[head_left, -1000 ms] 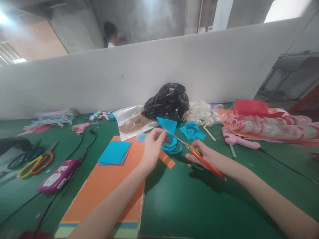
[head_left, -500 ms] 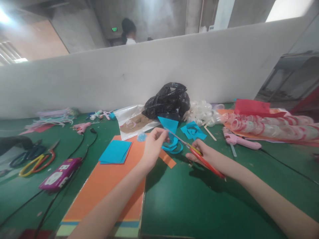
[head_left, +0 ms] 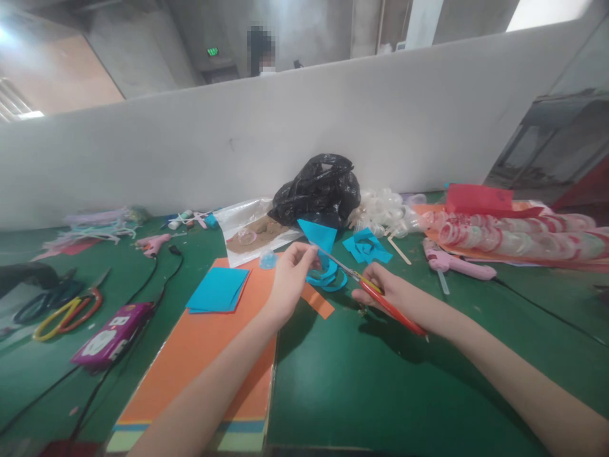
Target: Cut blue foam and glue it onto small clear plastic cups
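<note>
My left hand [head_left: 294, 276] pinches a piece of blue paper [head_left: 320, 235], whose pointed upper part stands above the fingertips. In my right hand [head_left: 387, 292] are scissors [head_left: 392, 309] with red and yellow handles. Their blades reach left to the blue paper beside my left fingertips; how far they are apart I cannot make out. Curled blue paper strips [head_left: 333, 279] lie just under the blades, and more blue scraps [head_left: 367, 246] rest behind. An orange paper strip [head_left: 318, 301] lies below my left hand. Folded blue sheets [head_left: 217, 289] sit on orange sheets [head_left: 204, 368] under my left forearm.
A black plastic bag [head_left: 318, 190] stands against the white partition [head_left: 190, 146]. Pink glue guns [head_left: 459, 265] with cords lie on both sides. Stacked clear cups [head_left: 518, 236] are at right. A purple box [head_left: 113, 336] and other scissors [head_left: 69, 314] lie at left.
The whole view has shifted slightly. Both hands, the blue paper and the scissors keep nearly the same positions relative to one another.
</note>
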Available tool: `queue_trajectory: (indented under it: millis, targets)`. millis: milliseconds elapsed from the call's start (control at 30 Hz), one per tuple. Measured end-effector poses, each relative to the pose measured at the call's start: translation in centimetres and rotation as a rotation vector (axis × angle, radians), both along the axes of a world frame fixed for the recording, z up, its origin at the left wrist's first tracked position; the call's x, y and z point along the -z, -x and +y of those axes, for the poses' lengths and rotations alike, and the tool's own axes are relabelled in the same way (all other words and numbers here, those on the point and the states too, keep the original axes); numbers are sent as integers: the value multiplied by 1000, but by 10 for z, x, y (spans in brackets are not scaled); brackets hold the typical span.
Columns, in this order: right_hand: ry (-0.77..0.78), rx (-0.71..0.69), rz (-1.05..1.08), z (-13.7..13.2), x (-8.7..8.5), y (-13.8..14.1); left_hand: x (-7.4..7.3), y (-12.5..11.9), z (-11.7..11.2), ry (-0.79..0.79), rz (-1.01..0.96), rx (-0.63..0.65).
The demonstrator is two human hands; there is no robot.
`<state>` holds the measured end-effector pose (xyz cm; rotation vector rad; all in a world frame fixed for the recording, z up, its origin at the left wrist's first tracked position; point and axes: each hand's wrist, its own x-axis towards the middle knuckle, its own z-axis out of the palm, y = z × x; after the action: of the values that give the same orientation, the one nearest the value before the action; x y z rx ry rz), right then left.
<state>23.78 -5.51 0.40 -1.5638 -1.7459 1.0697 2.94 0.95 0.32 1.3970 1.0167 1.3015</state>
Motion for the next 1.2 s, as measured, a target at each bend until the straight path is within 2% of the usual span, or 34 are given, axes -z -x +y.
queue_trajectory:
  millis: [333, 533, 900, 1033, 1200]
  targets:
    - [13, 3, 0, 2, -4, 0, -4, 0, -2, 16, 11, -2]
    - [-35, 16, -22, 2, 1, -1, -4, 1, -2, -11, 68, -14]
    - [-37, -111, -29, -5, -4, -5, -8, -2, -5, -11, 82, 7]
    - [-38, -104, -23, -5, -4, -5, -10, -3, -6, -31, 100, 10]
    - [-45, -62, 9, 0, 4, -4, -12, -2, -6, -33, 137, 1]
